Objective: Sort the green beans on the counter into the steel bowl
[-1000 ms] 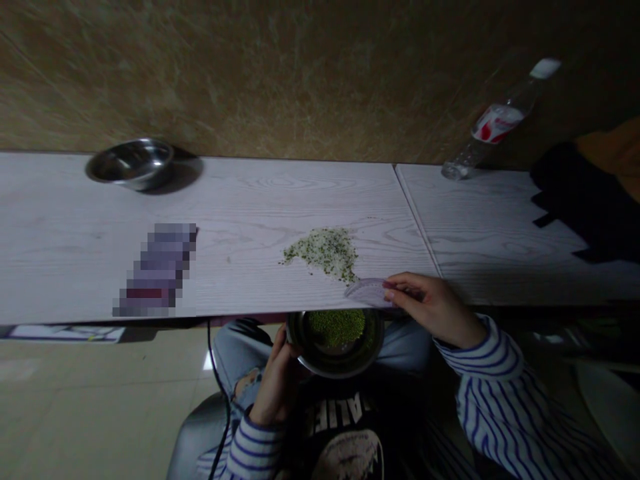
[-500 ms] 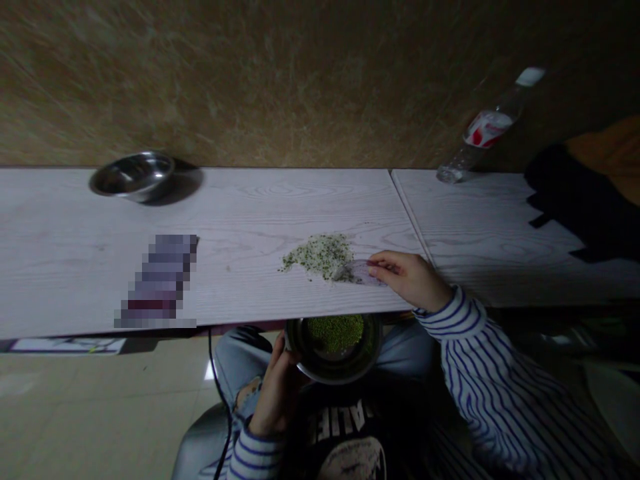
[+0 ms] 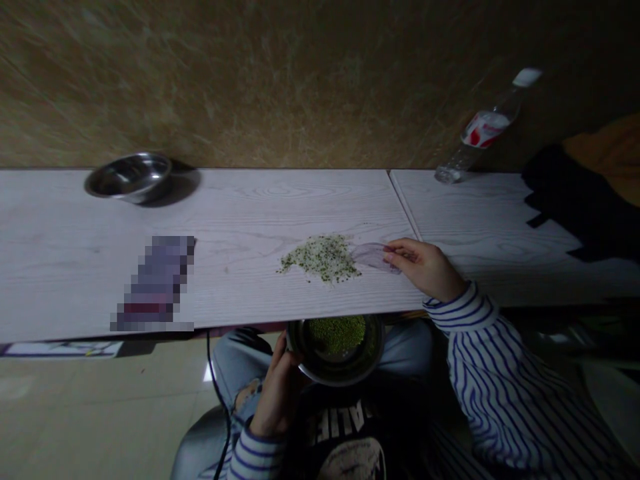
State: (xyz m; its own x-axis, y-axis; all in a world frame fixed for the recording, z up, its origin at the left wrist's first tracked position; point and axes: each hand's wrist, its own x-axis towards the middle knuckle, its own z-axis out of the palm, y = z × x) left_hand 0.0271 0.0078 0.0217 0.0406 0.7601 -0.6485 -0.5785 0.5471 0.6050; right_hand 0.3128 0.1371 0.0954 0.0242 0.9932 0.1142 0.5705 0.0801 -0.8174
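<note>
A heap of white grains, apparently rice, mixed with green mung beans (image 3: 320,257) is spread on the pale wood-grain table (image 3: 240,287). My right hand (image 3: 425,267) pinches a thin, see-through purplish plastic piece (image 3: 373,257); its far end lies at the heap's right edge, and its exact kind is unclear. Below the table edge, over my lap, my left hand (image 3: 277,390) grips the left rim of a steel bowl (image 3: 345,381). Green mung beans (image 3: 337,333) cover part of the bowl's bottom. The table edge cuts off the bowl's far side.
A second steel bowl (image 3: 130,190) stands at the back left by the wall. A blurred-out rectangular object (image 3: 157,280) lies at the left. A clear bottle (image 3: 483,130) with a white cap stands at the back right, beside a dark cloth item (image 3: 575,200). A seam (image 3: 403,203) crosses the table.
My right hand has drawn the plastic piece right and slightly back, from the heap's lower right part to its edge. My left hand and the bowl stay nearly in place.
</note>
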